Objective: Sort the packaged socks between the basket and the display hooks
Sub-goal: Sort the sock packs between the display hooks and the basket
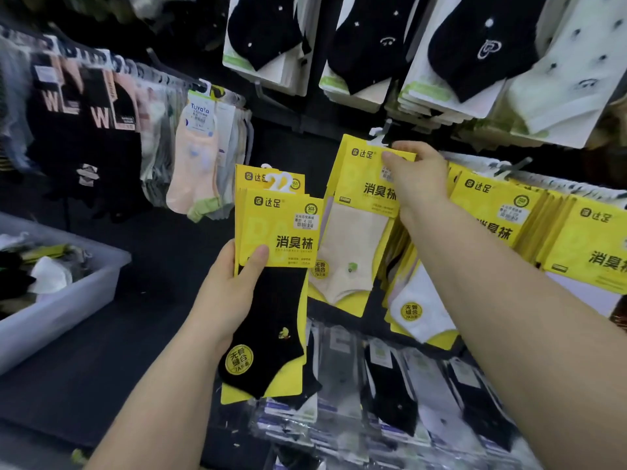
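My left hand grips a small stack of yellow-carded black sock packs, thumb pressed on the front card, white hangers sticking up at the top. My right hand pinches the top of a yellow pack with a beige sock, right at a display hook. More yellow packs hang on hooks to the right. The basket, a translucent plastic bin with loose socks, sits at the left.
Rows of black and white sock packs hang above. Dark and pink socks hang on a rack at the left. Clear-wrapped black and grey packs fill the row below my arms.
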